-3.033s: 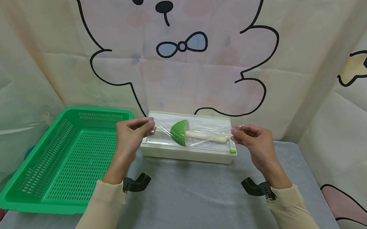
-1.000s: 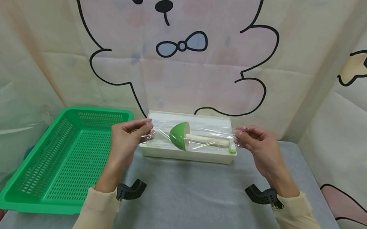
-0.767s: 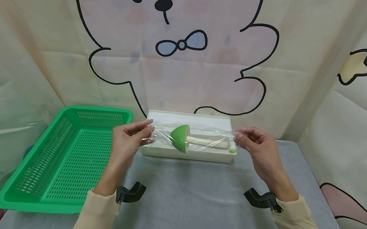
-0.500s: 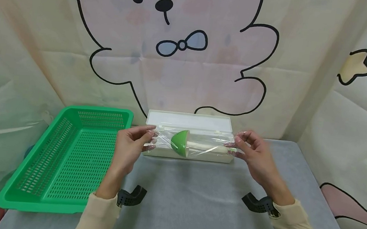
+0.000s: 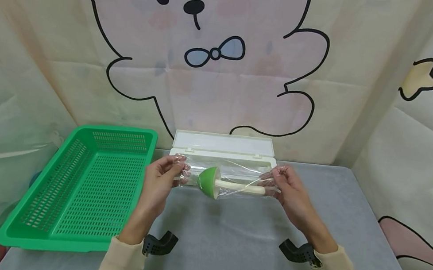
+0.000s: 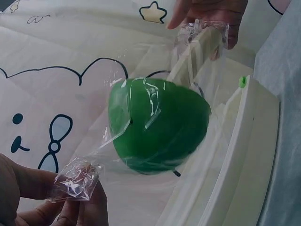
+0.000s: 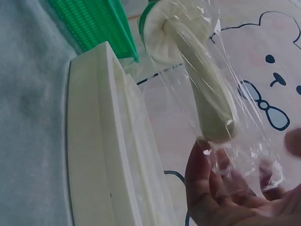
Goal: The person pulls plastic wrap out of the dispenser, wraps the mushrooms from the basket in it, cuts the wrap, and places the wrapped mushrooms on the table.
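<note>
A toy mushroom with a green cap and a pale stem is wrapped in clear cling film. It is held up in front of a long white box, whose lid stands open at the back. My left hand pinches the film's gathered end beyond the cap; the left wrist view shows this crumpled film between thumb and fingers. At the stem's end my right hand holds the other end. In the right wrist view, its fingers lie at the film by the stem tip.
A green perforated basket stands to the left on the grey cloth-covered table. A small green piece sits on the box's edge. Behind hangs a curtain printed with a cartoon bear.
Both hands have brought the wrapped mushroom from over the box toward me, down to its front edge. More of the box's opening and raised lid shows now.
</note>
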Action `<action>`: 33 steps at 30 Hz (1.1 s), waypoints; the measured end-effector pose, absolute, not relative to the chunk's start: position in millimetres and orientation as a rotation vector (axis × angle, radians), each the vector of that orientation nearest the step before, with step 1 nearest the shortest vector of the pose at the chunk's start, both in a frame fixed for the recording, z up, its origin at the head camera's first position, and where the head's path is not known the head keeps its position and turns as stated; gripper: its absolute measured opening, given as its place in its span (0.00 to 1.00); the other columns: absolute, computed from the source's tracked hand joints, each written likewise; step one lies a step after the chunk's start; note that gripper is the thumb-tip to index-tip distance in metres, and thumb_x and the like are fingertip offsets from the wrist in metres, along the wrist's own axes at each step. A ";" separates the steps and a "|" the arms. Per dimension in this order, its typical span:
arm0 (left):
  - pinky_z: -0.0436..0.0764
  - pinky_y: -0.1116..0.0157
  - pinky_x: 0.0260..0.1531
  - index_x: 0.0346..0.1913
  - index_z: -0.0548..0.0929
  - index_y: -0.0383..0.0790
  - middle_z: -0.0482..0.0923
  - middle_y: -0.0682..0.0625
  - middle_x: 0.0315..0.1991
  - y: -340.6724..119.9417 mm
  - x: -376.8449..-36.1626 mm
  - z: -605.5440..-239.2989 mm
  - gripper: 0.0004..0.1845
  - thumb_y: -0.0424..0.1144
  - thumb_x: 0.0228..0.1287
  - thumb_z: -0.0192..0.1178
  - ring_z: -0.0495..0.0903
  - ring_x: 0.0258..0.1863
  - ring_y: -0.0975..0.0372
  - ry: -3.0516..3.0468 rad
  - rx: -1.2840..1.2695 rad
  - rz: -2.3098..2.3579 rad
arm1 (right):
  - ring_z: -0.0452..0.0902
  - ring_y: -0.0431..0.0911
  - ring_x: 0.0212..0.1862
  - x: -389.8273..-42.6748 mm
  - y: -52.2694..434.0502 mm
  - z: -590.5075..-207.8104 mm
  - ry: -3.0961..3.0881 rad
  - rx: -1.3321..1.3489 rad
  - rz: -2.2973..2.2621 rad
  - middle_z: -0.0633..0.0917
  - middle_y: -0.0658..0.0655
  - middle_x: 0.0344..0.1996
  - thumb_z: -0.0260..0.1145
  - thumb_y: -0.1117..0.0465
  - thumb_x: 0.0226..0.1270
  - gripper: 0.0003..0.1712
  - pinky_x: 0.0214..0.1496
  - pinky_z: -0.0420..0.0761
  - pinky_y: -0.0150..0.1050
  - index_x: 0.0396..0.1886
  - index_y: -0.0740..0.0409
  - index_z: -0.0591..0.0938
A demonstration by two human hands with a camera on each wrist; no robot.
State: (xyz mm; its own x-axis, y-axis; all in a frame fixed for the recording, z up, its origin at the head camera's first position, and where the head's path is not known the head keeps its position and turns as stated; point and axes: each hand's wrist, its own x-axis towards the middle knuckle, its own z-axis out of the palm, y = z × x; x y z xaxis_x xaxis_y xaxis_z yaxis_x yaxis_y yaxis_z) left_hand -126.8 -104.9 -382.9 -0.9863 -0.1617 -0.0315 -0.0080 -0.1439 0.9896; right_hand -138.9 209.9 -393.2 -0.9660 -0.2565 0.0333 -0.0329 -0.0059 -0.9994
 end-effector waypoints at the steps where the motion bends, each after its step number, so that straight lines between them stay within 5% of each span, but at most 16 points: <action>1: 0.86 0.67 0.34 0.54 0.81 0.25 0.85 0.48 0.37 -104.1 -126.6 -383.0 0.11 0.27 0.75 0.56 0.84 0.35 0.65 -1.972 0.206 -2.309 | 0.83 0.45 0.51 -138.2 209.7 -394.7 2.105 -0.327 -2.072 0.79 0.65 0.54 0.54 0.57 0.83 0.15 0.50 0.84 0.38 0.52 0.66 0.64; 10: 0.87 0.64 0.37 0.54 0.79 0.23 0.85 0.48 0.35 -99.3 -124.8 -382.9 0.11 0.24 0.74 0.55 0.86 0.33 0.63 -1.797 0.209 -2.455 | 0.85 0.46 0.49 -133.4 204.1 -406.9 2.097 -0.357 -1.944 0.78 0.73 0.58 0.76 0.73 0.58 0.41 0.44 0.85 0.36 0.61 0.63 0.57; 20: 0.86 0.66 0.36 0.54 0.79 0.25 0.86 0.49 0.36 -104.3 -124.8 -382.2 0.11 0.26 0.75 0.55 0.85 0.34 0.64 -1.827 0.242 -2.447 | 0.85 0.42 0.46 -132.4 204.6 -407.9 2.125 -0.325 -1.983 0.88 0.54 0.44 0.73 0.74 0.62 0.31 0.45 0.84 0.34 0.59 0.70 0.66; 26: 0.84 0.67 0.37 0.55 0.79 0.26 0.84 0.48 0.40 -108.6 -121.7 -389.7 0.13 0.32 0.76 0.56 0.83 0.39 0.61 -1.966 0.279 -2.395 | 0.85 0.42 0.44 -131.5 208.4 -412.2 2.141 -0.336 -2.001 0.89 0.51 0.42 0.73 0.73 0.62 0.27 0.45 0.85 0.34 0.56 0.73 0.69; 33: 0.80 0.60 0.50 0.61 0.78 0.29 0.77 0.41 0.53 -109.2 -110.4 -411.3 0.22 0.43 0.75 0.60 0.77 0.52 0.56 -2.139 0.185 -2.460 | 0.85 0.40 0.43 -125.6 211.2 -423.8 2.107 -0.348 -2.003 0.89 0.50 0.40 0.71 0.74 0.64 0.27 0.44 0.84 0.34 0.58 0.78 0.69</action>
